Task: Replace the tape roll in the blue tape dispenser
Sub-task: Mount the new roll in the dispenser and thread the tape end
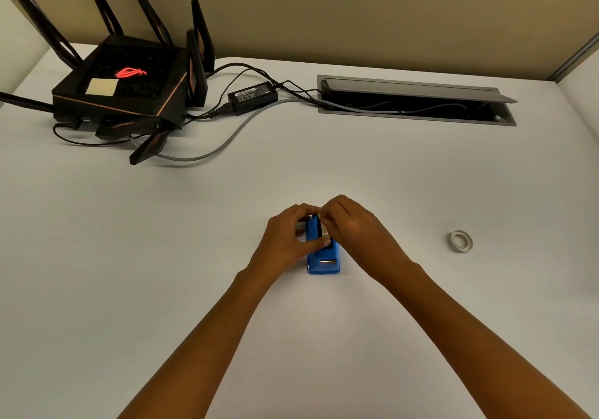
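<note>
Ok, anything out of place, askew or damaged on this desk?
Nothing damaged or spilled. The desk's cable hatch at the back stands propped open with cables running in. A loose tape roll lies apart to the right, while both hands work on the blue tape dispenser.

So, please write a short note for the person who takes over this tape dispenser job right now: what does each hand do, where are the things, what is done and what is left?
Left hand: grips the blue tape dispenser from its left side, holding it on the white desk.
Right hand: fingers pinched at the top of the dispenser, on a roll or its hub; which one is hidden.
Loose tape roll: lies flat on the desk to the right, apart from both hands.
Done: cannot tell whether the loose roll is old or new.
Left: judge which roll is which, then finish seating the new one and thread the tape.
</note>
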Available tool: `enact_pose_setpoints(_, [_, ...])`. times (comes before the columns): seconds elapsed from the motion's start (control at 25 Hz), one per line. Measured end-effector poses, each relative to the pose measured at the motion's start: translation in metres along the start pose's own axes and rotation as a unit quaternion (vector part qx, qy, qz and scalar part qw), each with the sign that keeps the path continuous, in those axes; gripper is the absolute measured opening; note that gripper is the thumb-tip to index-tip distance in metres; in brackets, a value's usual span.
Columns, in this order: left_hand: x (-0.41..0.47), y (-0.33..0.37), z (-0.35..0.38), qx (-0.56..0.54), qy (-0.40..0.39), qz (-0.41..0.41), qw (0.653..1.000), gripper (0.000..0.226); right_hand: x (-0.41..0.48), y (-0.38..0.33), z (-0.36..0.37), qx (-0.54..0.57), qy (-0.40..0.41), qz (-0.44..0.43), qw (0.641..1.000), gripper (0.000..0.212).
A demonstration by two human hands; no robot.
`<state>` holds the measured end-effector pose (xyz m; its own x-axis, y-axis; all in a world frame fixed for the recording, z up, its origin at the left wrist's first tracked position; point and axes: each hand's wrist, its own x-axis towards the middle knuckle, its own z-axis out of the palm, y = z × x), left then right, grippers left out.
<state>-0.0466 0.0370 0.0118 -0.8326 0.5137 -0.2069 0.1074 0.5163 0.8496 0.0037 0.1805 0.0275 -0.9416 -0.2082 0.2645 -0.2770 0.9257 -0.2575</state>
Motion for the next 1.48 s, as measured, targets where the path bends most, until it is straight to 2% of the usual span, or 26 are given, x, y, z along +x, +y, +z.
enact_pose_setpoints(0.08, [0.0,0.0,0.0,-0.002,-0.002,-0.003,1.0,0.056,0.003,-0.002,-0.009,0.081,0.001,0.054,0.995,0.007])
enact_pose_setpoints(0.2, [-0.001,0.001,0.0,-0.002,0.0,-0.002,1.0,0.055,0.002,-0.002,-0.021,0.171,0.033,0.147,0.974,0.012])
enact_pose_setpoints(0.28, [-0.001,0.002,0.0,-0.003,0.002,-0.003,1.0,0.055,0.003,-0.003,-0.024,0.155,0.047,0.135,0.978,0.011])
enact_pose_setpoints(0.44, [-0.001,0.001,0.0,-0.011,0.001,-0.003,1.0,0.057,0.001,-0.004,-0.013,0.117,0.002,0.1,0.988,0.023])
enact_pose_setpoints(0.68, [-0.002,0.001,0.0,-0.016,-0.003,0.009,1.0,0.053,-0.003,-0.006,-0.008,0.071,0.024,0.066,0.995,0.012])
enact_pose_setpoints(0.92, [-0.001,0.0,0.0,-0.003,-0.003,0.003,1.0,0.054,0.002,-0.008,-0.007,0.038,0.016,0.065,0.997,0.019])
enact_pose_setpoints(1.2, [0.0,-0.001,0.001,-0.008,-0.002,0.004,1.0,0.055,0.004,0.0,-0.009,0.073,-0.012,0.053,0.996,0.018])
enact_pose_setpoints(1.36, [-0.001,-0.001,0.001,-0.012,0.005,0.008,1.0,0.055,-0.002,-0.001,-0.009,0.075,-0.005,0.056,0.996,0.026])
enact_pose_setpoints(1.48, [0.0,-0.003,0.001,-0.019,0.003,0.015,1.0,0.054,-0.003,-0.003,-0.004,0.072,0.008,0.069,0.995,0.023])
